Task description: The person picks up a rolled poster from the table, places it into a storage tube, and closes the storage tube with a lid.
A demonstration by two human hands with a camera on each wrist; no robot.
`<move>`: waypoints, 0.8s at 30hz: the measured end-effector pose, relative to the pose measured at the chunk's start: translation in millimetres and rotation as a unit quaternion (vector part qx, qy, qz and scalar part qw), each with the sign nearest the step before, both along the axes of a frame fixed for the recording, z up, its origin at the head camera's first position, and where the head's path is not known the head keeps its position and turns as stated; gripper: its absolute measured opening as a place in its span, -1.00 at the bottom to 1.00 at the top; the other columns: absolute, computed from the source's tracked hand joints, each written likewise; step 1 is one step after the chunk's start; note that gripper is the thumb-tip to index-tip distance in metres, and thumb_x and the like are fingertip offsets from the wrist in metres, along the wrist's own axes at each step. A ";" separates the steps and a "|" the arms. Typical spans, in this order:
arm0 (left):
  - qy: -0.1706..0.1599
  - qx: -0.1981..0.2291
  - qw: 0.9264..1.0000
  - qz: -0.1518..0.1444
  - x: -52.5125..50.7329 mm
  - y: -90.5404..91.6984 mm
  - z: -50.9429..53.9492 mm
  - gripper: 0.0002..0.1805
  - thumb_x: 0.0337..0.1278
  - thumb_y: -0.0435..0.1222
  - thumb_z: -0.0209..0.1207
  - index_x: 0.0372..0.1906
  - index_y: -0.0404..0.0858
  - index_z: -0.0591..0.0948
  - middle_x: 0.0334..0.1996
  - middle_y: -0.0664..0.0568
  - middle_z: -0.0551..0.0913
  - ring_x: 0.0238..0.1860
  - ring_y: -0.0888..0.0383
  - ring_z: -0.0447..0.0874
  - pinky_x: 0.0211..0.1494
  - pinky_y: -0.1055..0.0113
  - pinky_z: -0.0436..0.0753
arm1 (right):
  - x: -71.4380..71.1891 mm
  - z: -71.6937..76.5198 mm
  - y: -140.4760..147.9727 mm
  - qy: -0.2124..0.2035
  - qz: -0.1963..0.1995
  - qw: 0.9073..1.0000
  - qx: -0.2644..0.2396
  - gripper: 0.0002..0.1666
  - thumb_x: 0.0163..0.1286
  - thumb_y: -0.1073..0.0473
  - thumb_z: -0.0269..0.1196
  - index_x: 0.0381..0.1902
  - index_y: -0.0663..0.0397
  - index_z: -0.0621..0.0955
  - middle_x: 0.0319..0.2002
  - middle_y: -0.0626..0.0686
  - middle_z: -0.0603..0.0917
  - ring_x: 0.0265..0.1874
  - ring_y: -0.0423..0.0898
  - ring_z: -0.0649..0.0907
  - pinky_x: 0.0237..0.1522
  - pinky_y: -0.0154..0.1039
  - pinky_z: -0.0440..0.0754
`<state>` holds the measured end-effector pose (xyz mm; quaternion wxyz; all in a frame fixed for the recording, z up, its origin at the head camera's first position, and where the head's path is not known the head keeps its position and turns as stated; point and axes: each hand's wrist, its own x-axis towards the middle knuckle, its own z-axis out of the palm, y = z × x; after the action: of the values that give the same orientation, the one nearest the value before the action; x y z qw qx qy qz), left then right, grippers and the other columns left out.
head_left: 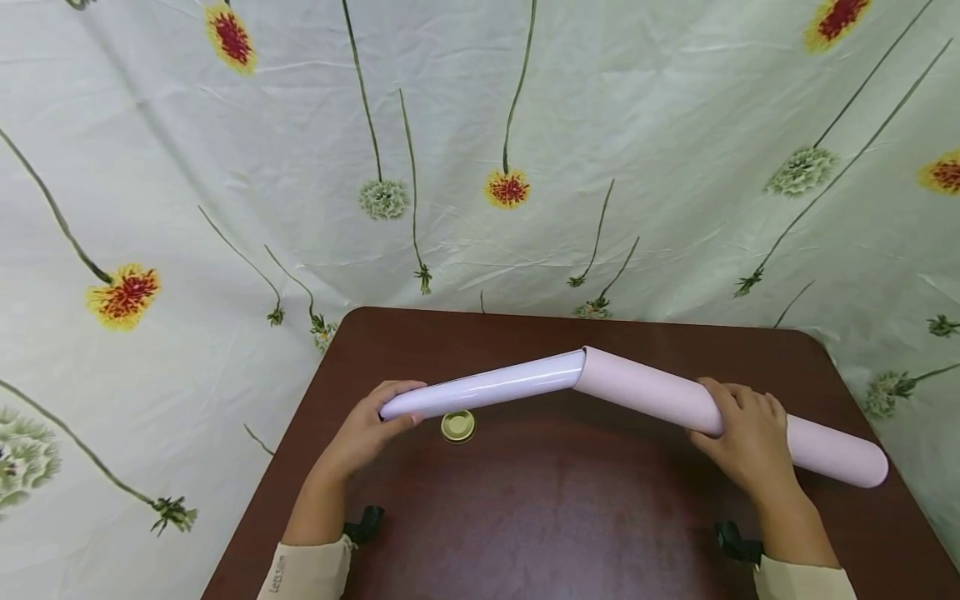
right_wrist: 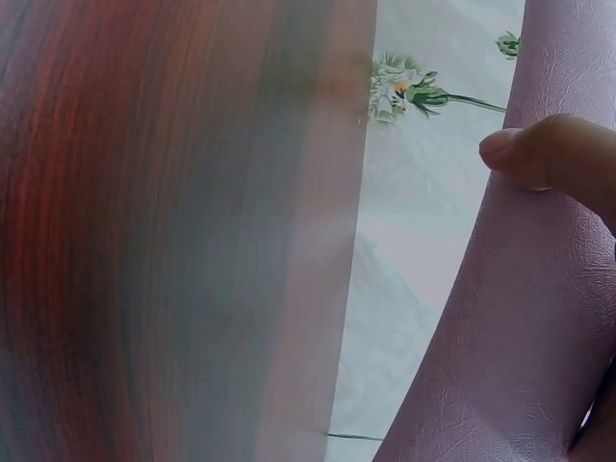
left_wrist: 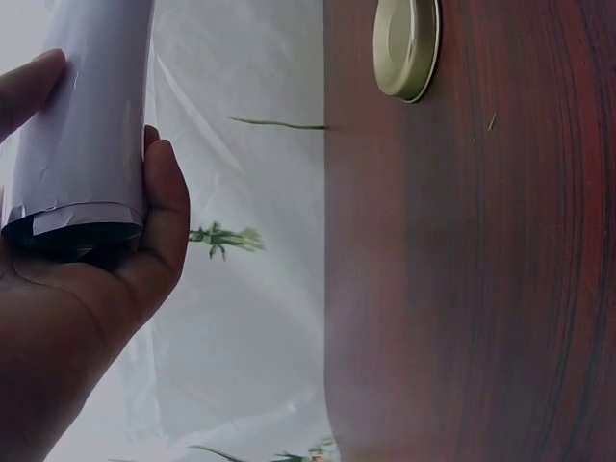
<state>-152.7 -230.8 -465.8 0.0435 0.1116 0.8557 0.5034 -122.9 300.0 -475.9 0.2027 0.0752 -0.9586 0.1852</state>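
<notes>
Cream cuffs [head_left: 307, 573] are framing the near edge at eight and four o'clock from the middle of the reddish-brown, wood-grained table [head_left: 555, 517]. At nine, the left hand [head_left: 366, 429] is gripping the end of a glossy, pale-lilac rolled tube [head_left: 487, 392], forearm angling toward one; at three, the right hand [head_left: 750, 429] is clasping a matte, pink, crease-textured tube [head_left: 645, 390] from above, forearm angling toward eleven. A round, gold-coloured metal lid [head_left: 457, 426] is lying at ten. The tubes are meeting at twelve in a shallow peak; how deep the lilac tip is sitting, I cannot tell. From my remote seat I am judging both light, the lilac one slippery and easily dented, the pink one stiffer, each calling for a gentle hold around its barrel. Beyond, pale floral cloth [head_left: 600, 100] is hanging.
</notes>
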 end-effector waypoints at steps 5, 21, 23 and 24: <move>0.000 0.003 1.000 -0.001 0.3 1.3 1.1 -0.55 0.25 -0.17 0.35 0.23 0.04 0.60 0.21 0.03 0.57 0.10 -0.01 0.49 0.11 0.14 0.51 | 0.0 -1.8 -0.5 0.007 0.005 1.000 0.000 -0.04 -0.16 0.21 0.60 0.27 0.04 0.47 0.03 0.39 0.55 0.03 0.43 0.47 0.20 0.47 0.14; -0.011 0.029 0.999 0.042 0.2 -2.4 9.5 -0.44 0.21 -0.22 0.37 0.30 -0.14 0.50 0.17 -0.15 0.54 0.01 -0.02 0.49 -0.03 0.26 0.55 | 1.7 -3.6 -1.5 0.005 0.017 1.000 0.003 -0.02 -0.18 0.22 0.61 0.28 -0.01 0.47 0.04 0.36 0.56 0.05 0.43 0.47 0.24 0.48 0.11; -0.015 0.046 0.998 0.045 -0.9 -2.1 9.7 -0.42 0.22 -0.24 0.36 0.32 -0.15 0.47 0.17 -0.19 0.53 0.00 -0.01 0.48 -0.05 0.29 0.56 | 1.7 -4.1 -2.1 0.008 0.021 1.000 0.003 -0.01 -0.19 0.22 0.61 0.28 -0.01 0.47 0.03 0.36 0.56 0.05 0.42 0.47 0.24 0.48 0.12; -0.015 0.054 0.997 0.046 -1.3 -1.7 9.6 -0.41 0.21 -0.25 0.36 0.33 -0.17 0.45 0.18 -0.20 0.52 0.01 0.01 0.49 -0.04 0.32 0.57 | 1.6 -4.3 -2.4 0.009 0.023 1.000 0.002 -0.01 -0.19 0.23 0.62 0.28 -0.01 0.47 0.03 0.36 0.56 0.05 0.42 0.47 0.24 0.48 0.13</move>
<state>-154.0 -232.5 -456.2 0.0267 0.0665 0.8307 0.5521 -121.2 297.6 -480.2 0.2068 0.0992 -0.9552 0.1870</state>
